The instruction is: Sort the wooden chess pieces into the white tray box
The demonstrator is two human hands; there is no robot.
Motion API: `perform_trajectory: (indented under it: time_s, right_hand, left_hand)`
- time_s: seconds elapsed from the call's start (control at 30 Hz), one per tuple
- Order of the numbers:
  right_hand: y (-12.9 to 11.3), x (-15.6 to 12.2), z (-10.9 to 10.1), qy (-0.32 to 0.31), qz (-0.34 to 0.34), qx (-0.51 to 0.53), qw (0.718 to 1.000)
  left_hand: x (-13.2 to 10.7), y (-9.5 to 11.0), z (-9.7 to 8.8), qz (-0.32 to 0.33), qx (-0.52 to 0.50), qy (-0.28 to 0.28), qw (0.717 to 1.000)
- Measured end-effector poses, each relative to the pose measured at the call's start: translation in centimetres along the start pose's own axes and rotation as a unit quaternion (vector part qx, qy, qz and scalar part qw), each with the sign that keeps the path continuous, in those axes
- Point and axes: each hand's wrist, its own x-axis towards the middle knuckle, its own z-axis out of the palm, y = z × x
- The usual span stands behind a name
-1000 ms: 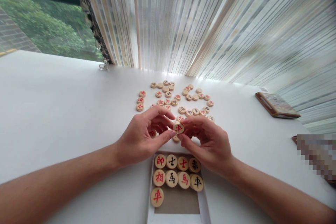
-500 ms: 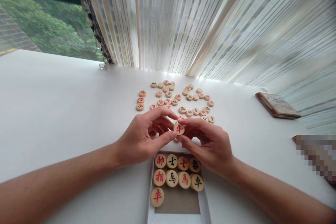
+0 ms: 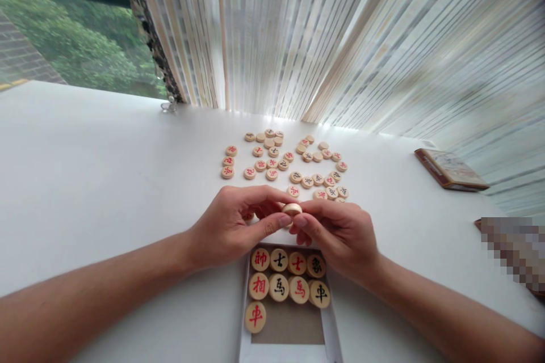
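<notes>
Since all else rests on it, table (image 3: 106, 170): white top, spreading out on every side of the grip.
Curtain (image 3: 340, 39): striped, hanging well beyond the grip along the far edge of the table.
Left hand (image 3: 230, 227): comes in from the left; thumb and forefinger closed on the left rim of the held piece.
Right hand (image 3: 340, 235): comes in from the right; fingertips closed on the right rim of the same piece.
Tray (image 3: 328, 323): shallow white box, just on the person's side of the grip, under the wrists; brown floor bare at its near right part.
Book (image 3: 450, 170): flat on the table, well to the right of the grip and a little beyond it.
Loose pieces (image 3: 272, 163): round wooden discs with red or black characters, scattered face-up just beyond the grip.
Packed pieces (image 3: 279, 287): nine discs in the tray; two rows of four, then one alone at the left.
Held piece (image 3: 292, 209): pale disc, off the table, seen almost edge-on, character not readable.
Grip: both hands pinched together on the held piece, fingertips nearly meeting.
Key relation: round disc, so no long axis; it sits between both hands, equally near each, with the tray's bare floor straight towards the person from it.
</notes>
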Motion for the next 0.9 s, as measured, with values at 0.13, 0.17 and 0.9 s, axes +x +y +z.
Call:
perform_trajectory:
  time_s: [0.13, 0.17, 0.9]
  right_hand:
    - [-0.13, -0.01, -0.05, -0.019, 0.014, 0.026, 0.999]
    - [-0.16, -0.01, -0.07, -0.022, 0.015, 0.029, 0.999]
    - [-0.1, -0.17, -0.47, -0.067, 0.038, 0.024, 0.997]
  left_hand:
    - [-0.08, -0.08, 0.13, -0.005, -0.027, -0.02, 0.999]
    - [-0.06, -0.03, 0.15, -0.003, -0.029, -0.023, 0.999]
    - [0.08, 0.09, 0.04, -0.02, -0.028, -0.019, 0.999]
